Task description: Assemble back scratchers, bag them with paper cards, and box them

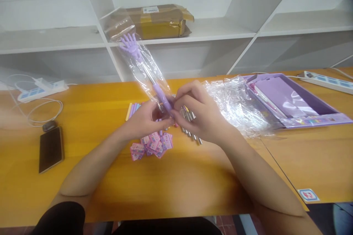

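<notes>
A purple back scratcher point(162, 97) with a hand-shaped head and a metal shaft lies slanted inside a clear plastic bag point(150, 62). Its head points up and away from me. My left hand point(146, 119) is closed round the handle's lower end through the bag. From the other side, my right hand point(197, 112) pinches the same end, fingers bent. Beneath my hands are pastel sticks point(134, 110), a row of silver-ended pens point(193, 128) partly hidden by my right hand, and a heap of small pink cards point(153, 145).
Crumpled clear wrapping point(231, 99) lies to the right, against an open purple box point(311, 120). A phone point(51, 149) and a power strip point(41, 90) are on the left; another power strip point(331, 82) is far right. A taped cardboard box point(162, 22) sits on the white shelf point(215, 31).
</notes>
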The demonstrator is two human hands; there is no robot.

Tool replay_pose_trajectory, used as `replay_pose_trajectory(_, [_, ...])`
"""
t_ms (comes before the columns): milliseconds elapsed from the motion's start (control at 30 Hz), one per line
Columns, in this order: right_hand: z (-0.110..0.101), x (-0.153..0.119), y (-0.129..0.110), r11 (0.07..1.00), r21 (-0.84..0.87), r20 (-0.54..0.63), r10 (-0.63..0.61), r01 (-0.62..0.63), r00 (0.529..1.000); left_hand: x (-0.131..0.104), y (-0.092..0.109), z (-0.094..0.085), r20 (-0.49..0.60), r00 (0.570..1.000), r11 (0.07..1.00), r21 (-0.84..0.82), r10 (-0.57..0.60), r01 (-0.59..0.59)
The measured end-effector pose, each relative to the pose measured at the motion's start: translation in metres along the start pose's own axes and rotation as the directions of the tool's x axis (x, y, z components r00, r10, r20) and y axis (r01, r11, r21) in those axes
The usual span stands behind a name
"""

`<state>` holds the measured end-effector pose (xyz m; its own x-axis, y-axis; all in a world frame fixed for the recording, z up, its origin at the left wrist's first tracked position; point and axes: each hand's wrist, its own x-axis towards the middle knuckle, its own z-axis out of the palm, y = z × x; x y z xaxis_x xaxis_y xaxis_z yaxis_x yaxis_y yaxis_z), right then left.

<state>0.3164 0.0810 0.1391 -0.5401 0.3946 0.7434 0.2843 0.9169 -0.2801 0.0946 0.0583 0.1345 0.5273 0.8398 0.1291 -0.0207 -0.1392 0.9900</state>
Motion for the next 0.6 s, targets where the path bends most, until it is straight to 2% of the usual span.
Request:
replay_pose_trajectory(367, [0.0023,-0.0001,0.0016,1.0,-0.005,-0.012,-0.021,0.021,1.0,-0.0004,-0.0045,-0.0026,-0.034,0.999,0.997,0.072,0.01,-0.007])
replay_pose_trajectory(600, [-0.0008,0.0008,0.0007,1.0,0.019,-0.004,0.002,-0.002,1.0,0.0011,-0.004,-0.003,-0.018,1.0,0.999,0.029,0.016,-0.015])
